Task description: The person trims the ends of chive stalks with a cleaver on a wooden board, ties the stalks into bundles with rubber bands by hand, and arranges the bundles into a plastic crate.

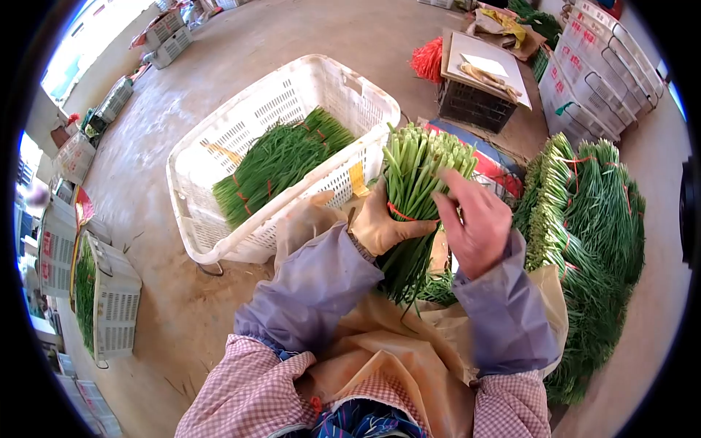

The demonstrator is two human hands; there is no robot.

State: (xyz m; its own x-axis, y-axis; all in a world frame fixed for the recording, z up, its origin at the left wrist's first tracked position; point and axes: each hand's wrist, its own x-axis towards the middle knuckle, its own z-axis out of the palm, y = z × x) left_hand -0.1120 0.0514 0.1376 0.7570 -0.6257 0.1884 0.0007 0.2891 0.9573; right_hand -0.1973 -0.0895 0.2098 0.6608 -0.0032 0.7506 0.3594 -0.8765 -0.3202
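My left hand [385, 223], in a tan glove, is closed around a bundle of garlic chives [420, 157]. The pale cut stems point up and away, and the dark leaves hang down over my lap. A red band [404, 214] circles the bundle beside my left thumb. My right hand [478, 223], bare, is at the right side of the stems with fingers bent and the tips drawn together; whatever they pinch is too small to make out. More tied bundles of chives [281, 164] lie in a white plastic crate [193, 168] in front of me.
A tall pile of chives [599, 270] stands close on my right. Beyond it are stacked white crates [591, 73] and a dark box [475, 102] with a board on top, beside red strands [427, 60]. Another crate of chives [117, 299] sits at the left.
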